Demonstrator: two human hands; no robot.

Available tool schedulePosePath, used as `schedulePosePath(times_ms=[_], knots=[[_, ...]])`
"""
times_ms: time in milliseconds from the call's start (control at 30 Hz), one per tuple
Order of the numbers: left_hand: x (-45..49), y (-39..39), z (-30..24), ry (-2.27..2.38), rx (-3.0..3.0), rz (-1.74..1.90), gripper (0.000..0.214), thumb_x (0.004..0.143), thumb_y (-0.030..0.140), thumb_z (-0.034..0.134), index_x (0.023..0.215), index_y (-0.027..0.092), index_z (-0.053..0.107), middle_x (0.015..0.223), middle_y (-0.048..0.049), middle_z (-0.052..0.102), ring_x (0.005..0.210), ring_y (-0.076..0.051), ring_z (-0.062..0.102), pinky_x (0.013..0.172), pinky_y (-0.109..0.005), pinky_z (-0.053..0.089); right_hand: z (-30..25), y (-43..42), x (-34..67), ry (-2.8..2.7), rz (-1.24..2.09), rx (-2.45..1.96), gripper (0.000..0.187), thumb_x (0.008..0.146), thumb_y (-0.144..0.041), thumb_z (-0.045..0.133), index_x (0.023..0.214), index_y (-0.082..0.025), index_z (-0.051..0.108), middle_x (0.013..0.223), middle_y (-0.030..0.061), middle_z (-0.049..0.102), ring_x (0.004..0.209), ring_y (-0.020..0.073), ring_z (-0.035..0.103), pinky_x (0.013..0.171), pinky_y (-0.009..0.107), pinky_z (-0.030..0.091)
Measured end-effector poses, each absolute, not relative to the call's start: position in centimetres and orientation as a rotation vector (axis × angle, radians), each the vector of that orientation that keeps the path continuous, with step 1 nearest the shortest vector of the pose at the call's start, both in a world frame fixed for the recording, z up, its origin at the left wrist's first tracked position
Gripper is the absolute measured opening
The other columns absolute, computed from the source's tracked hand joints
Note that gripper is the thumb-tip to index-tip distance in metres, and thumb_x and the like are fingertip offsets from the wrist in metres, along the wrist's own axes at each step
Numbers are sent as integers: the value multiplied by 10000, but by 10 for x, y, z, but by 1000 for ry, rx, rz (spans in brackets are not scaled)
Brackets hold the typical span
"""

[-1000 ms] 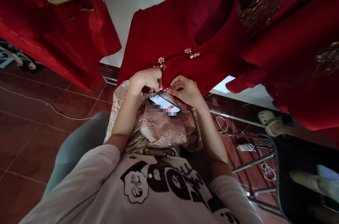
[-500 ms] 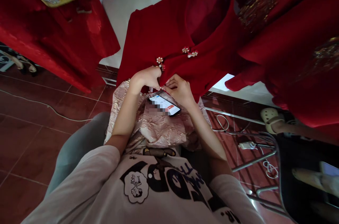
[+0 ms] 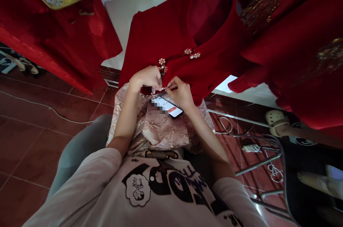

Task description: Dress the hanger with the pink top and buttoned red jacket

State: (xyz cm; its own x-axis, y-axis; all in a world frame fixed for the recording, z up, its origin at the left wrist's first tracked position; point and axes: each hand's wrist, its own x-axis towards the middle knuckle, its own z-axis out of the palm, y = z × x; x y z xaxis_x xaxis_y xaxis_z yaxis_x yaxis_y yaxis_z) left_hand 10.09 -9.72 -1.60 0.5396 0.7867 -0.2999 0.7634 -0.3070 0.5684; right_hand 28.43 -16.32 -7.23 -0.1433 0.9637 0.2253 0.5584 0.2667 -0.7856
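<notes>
Where the near edge of the red garment [image 3: 152, 37] reaches your lap, your left hand [image 3: 148, 77] and right hand [image 3: 180, 93] face each other, with a small beaded piece [image 3: 163, 88] between their fingertips. Both of your hands are drawn into narrow pinches that seem to be on it; it is too small to tell exactly how each grips. Its long axis appears to run sideways, from one hand to the other, and neither is clearly nearer. Just beyond your left hand, a flower fastener [image 3: 162, 62] sits on the garment, partly hidden by your fingers; a second flower clasp [image 3: 192, 54] lies farther off, beside the neck opening, slanting slightly down to your right.

On your body's side of the fingertips, a phone [image 3: 174, 111] lies lit on the pink cloth [image 3: 164, 132], slanting from the cloth's far edge toward your right forearm. It sits close beneath your hands, so it could crowd a downward move. Other red garments [image 3: 284, 77] hang to your right, well apart from your fingers.
</notes>
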Motion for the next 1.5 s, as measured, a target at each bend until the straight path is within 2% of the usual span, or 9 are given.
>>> schedulePosePath(times_ms=[133,200,333,500,667,900,1033,1233,1500], knots=[[99,-99,-14,1222,1968,25,46,769,79,813,787,116,833,713,-49,784,644,-155,722,657,-211,548,-68,-161,292,-1822,795,-1373,229,804,-146,773,827,-233,563,888,31,773,775,171,731,762,306,610],[98,-102,-11,1233,1931,23,132,761,28,773,839,111,839,767,-59,804,691,-165,751,662,-212,569,-61,-162,303,-1840,846,-1361,221,784,-189,817,858,-220,611,904,39,785,768,167,722,731,298,613],[97,-108,-5,1272,1957,27,238,744,-24,733,887,129,847,807,-53,818,767,-186,786,645,-201,577,-41,-167,329,-1833,836,-1372,66,881,-248,738,909,-193,714,880,47,801,703,148,710,703,294,607],[106,-113,-2,1251,2044,-68,172,783,-23,735,870,104,812,920,-90,844,797,-189,794,634,-199,563,-35,-170,340,-1944,854,-1475,77,904,-231,736,921,-183,794,886,54,826,724,158,742,733,292,595],[116,-116,0,1343,2249,-169,155,770,55,814,916,107,801,911,-62,844,898,-210,804,692,-209,551,-53,-164,320,-2033,853,-1542,118,899,-247,798,988,-170,804,956,77,836,821,179,764,769,280,584],[120,-116,0,1366,2319,-194,160,720,72,857,867,119,813,829,-35,809,876,-218,776,707,-232,515,-71,-156,305,-1975,878,-1527,35,865,-178,805,874,-160,776,910,88,832,808,181,764,774,276,586],[117,-112,-4,1361,2297,-147,147,688,106,893,765,151,775,719,-9,743,805,-208,724,669,-245,466,-70,-155,308,-1916,961,-1419,98,819,-220,848,819,-171,763,877,77,826,807,185,758,788,292,608],[117,-108,-8,1373,2351,-104,238,646,208,960,650,188,723,519,25,548,673,-199,616,624,-274,420,-68,-155,312,-1883,1039,-1372,232,771,-355,901,790,-172,759,886,89,831,808,190,757,793,305,620],[120,-111,-5,1391,2335,-182,175,673,170,930,774,160,787,674,-19,703,745,-224,677,666,-281,447,-80,-146,319,-1778,1168,-1334,284,753,-399,897,811,-158,761,940,107,831,818,185,754,822,333,634]])
